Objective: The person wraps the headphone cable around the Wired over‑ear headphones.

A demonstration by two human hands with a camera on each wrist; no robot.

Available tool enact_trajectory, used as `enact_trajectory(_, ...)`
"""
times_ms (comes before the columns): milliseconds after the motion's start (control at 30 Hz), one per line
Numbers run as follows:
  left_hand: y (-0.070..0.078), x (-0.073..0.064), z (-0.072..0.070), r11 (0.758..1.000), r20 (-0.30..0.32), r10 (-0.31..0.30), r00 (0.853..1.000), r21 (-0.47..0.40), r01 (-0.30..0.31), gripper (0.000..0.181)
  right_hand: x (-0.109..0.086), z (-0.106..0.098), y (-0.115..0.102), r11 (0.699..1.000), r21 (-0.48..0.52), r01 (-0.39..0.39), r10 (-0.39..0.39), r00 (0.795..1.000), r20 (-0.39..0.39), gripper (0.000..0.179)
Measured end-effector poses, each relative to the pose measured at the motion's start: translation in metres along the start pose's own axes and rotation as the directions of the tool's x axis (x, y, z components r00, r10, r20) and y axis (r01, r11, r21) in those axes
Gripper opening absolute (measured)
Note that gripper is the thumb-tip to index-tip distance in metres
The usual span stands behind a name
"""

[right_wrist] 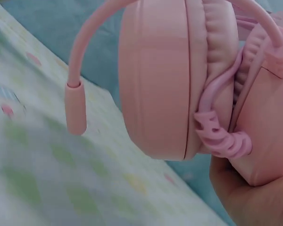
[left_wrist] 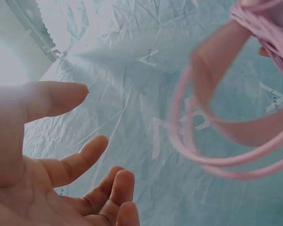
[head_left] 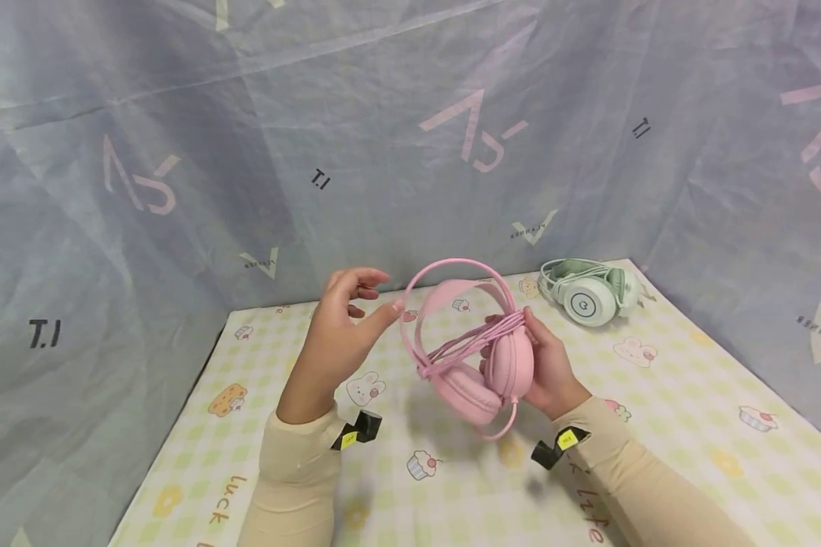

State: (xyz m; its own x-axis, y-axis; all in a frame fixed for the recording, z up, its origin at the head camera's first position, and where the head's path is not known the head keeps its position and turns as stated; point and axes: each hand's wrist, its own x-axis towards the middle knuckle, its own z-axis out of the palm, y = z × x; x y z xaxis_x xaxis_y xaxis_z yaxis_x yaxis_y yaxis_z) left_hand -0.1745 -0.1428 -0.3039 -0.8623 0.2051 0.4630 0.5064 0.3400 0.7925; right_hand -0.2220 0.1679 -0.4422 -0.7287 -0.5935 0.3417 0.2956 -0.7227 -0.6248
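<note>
Pink headphones (head_left: 510, 366) are held up above the cloth by my right hand (head_left: 553, 370), which grips one ear cup from the right side. Their pink cable (head_left: 475, 339) is bundled across the span below the headband (left_wrist: 217, 66). A microphone boom (right_wrist: 75, 108) curves out from an ear cup in the right wrist view. To the left of the headband, my left hand (head_left: 342, 327) is raised with its fingers spread and loosely bent. The left wrist view shows a gap between those fingers and the headphones, and nothing in the palm.
Pale green headphones (head_left: 591, 295) lie at the back right of the table. A checked tablecloth (head_left: 246, 448) with cartoon prints covers the tabletop. Grey-blue printed fabric (head_left: 383, 152) hangs behind and along both sides.
</note>
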Motion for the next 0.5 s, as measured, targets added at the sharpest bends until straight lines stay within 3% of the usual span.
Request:
enact_trajectory(167, -0.003, 0.003, 0.003, 0.999, 0.042, -0.016, 0.999, 0.051, 0.014, 0.036, -0.005, -0.037, -0.018, 1.0, 0.027, 0.01, -0.005, 0.985, -0.17, 0.052)
enact_trajectory(333, -0.001, 0.001, 0.002, 0.996, 0.013, -0.059, 0.998, 0.063, 0.058, 0.038, -0.01, -0.065, -0.037, 0.997, 0.063, 0.048, -0.022, 0.931, -0.364, 0.035)
enact_trajectory(500, 0.0, 0.001, 0.0, 0.996, -0.013, -0.074, 0.997, 0.055, 0.075, 0.04, -0.012, -0.085, -0.049, 0.988, 0.152, 0.035, 0.037, 0.893, -0.449, 0.035)
